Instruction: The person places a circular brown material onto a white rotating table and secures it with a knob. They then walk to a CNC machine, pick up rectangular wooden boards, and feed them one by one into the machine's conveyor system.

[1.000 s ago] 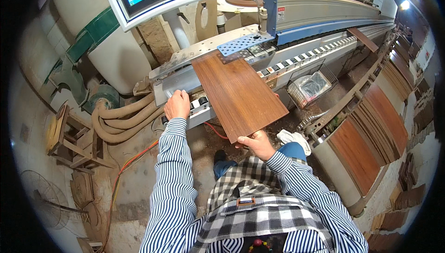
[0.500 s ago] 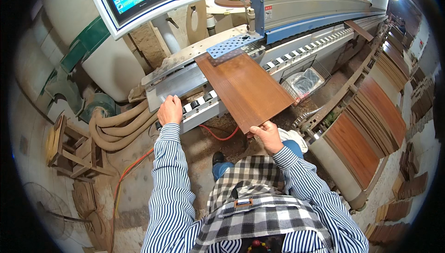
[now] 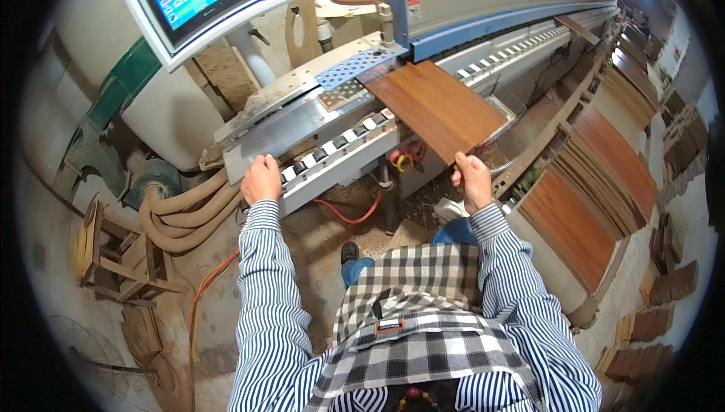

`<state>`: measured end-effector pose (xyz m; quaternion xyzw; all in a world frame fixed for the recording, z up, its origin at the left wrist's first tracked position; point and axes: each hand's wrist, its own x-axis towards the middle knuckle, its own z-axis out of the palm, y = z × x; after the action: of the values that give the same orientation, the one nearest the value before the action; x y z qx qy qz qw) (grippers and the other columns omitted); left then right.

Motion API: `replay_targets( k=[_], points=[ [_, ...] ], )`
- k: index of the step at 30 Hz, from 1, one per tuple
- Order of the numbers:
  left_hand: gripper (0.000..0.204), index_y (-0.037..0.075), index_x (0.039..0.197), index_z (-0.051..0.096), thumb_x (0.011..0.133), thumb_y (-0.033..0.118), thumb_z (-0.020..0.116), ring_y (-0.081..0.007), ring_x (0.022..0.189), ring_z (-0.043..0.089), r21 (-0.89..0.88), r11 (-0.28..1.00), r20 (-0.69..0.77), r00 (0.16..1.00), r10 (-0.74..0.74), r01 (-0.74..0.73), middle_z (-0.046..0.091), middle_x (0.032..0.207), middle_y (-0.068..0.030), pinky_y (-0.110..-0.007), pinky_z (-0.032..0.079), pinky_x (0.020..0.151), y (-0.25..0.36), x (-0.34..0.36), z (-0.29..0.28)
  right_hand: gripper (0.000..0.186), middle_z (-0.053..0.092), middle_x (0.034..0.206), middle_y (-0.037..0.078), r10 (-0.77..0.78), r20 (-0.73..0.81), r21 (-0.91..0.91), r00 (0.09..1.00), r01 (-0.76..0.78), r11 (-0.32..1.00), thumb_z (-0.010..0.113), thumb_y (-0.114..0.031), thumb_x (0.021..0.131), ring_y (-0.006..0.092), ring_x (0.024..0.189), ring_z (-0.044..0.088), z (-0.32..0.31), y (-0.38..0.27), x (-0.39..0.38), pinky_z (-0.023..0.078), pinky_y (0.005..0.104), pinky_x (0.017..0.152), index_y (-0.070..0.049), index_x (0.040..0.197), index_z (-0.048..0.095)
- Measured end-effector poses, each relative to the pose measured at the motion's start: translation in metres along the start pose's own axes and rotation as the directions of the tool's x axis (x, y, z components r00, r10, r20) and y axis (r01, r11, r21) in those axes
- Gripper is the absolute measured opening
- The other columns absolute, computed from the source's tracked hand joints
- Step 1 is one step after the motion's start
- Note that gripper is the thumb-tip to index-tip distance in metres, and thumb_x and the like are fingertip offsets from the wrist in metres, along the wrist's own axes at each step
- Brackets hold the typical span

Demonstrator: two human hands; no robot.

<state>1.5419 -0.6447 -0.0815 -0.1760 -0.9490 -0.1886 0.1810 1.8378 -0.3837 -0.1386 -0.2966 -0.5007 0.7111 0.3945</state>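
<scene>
Board advanced along the machine; right hand at its trailing corner

Position: the board [image 3: 442, 106] lies ahead of the right hand [image 3: 473, 179] and to its left, its far edge at the blue lower strip of the beam [image 3: 483, 13]. Compared with a second ago, it sits farther along the rail [image 3: 336, 148], away from the left hand [image 3: 260, 179]. A longer run of rollers is now exposed between the left hand and the board, and the perforated plate [image 3: 355, 70] no longer overlaps the board as much. In this inspector's judgement, the feed is progressing.

Hands: the right hand is curled at the board's near corner; whether it grips or merely touches cannot be told. The left hand is loosely bent over the near end of the rail, well apart from the board; a firm hold there cannot be confirmed.

Edges: the board's near part overhangs the rail on the right hand's side, with no support visible beneath it. The wire basket [image 3: 512, 101] shows partly past its right edge.

Room: a gap separates the hands, with the rail and a red hose [image 3: 351, 218] between them. To the right of the right hand, stacked boards [image 3: 570, 223] limit sideways movement. Farther ahead, a second board [image 3: 578, 28] projects from the machine.
</scene>
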Motion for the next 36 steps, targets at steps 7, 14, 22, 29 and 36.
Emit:
replay_targets(
  k=[7, 14, 22, 29, 36],
  points=[
    [0.038, 0.004, 0.086, 0.060, 0.087, 0.036, 0.040, -0.0395, 0.079, 0.058, -0.041, 0.996, 0.024, 0.997, 0.074, -0.073, 0.061, 0.086, -0.0208, -0.048, 0.044, 0.068, -0.026, 0.012, 0.016, 0.035, 0.060, 0.068, 0.006, -0.006, -0.184, 0.004, 0.983, 0.007, 1.000, 0.055, -0.037, 0.087, 0.0094, 0.057, 0.053, -0.062, -0.006, 0.010, 0.043, 0.0220, 0.054, -0.002, 0.085, 0.056],
    [0.039, 0.003, 0.081, 0.057, 0.088, 0.037, 0.039, -0.0401, 0.074, 0.056, 0.011, 0.997, 0.032, 0.997, 0.075, -0.076, 0.060, 0.080, -0.0210, -0.050, 0.041, 0.063, -0.017, 0.008, 0.013, 0.027, 0.061, 0.098, 0.015, -0.773, -0.314, -0.943, 0.551, -0.277, 0.185, 0.061, -0.016, 0.077, 0.0312, 0.093, 0.056, -0.305, -0.002, -0.143, 0.041, 0.0407, 0.085, 0.000, 0.099, 0.061],
    [0.038, 0.004, 0.082, 0.057, 0.088, 0.037, 0.040, -0.0390, 0.076, 0.056, 0.009, 0.998, 0.028, 0.997, 0.066, -0.067, 0.061, 0.081, -0.0201, -0.048, 0.041, 0.064, -0.011, 0.008, 0.012, 0.056, 0.035, 0.136, 0.016, -0.406, -0.667, -0.679, 0.625, -0.734, -0.015, 0.039, -0.041, 0.092, 0.0291, 0.125, 0.033, -0.365, -0.007, -0.235, 0.023, 0.0416, 0.106, -0.002, 0.132, 0.035],
    [0.037, 0.004, 0.082, 0.058, 0.087, 0.037, 0.041, -0.0393, 0.076, 0.057, 0.000, 0.998, 0.017, 0.998, 0.056, -0.056, 0.060, 0.081, -0.0205, -0.049, 0.042, 0.064, -0.019, 0.011, 0.018, 0.044, 0.055, 0.115, 0.016, -0.595, -0.444, -0.830, 0.670, -0.557, -0.007, 0.054, -0.031, 0.088, 0.0280, 0.104, 0.052, -0.314, 0.015, -0.274, 0.040, 0.0382, 0.092, 0.001, 0.117, 0.051],
    [0.037, 0.005, 0.084, 0.059, 0.087, 0.037, 0.041, -0.0399, 0.077, 0.057, -0.006, 0.999, 0.017, 0.999, 0.041, -0.040, 0.061, 0.083, -0.0205, -0.049, 0.043, 0.065, -0.017, 0.011, 0.014, 0.032, 0.060, 0.085, 0.007, 0.274, -0.868, 0.311, 0.415, 0.022, 0.950, 0.064, -0.027, 0.083, 0.0173, 0.068, 0.060, -0.293, 0.004, -0.245, 0.053, 0.0300, 0.058, -0.003, 0.101, 0.052]
  ],
)
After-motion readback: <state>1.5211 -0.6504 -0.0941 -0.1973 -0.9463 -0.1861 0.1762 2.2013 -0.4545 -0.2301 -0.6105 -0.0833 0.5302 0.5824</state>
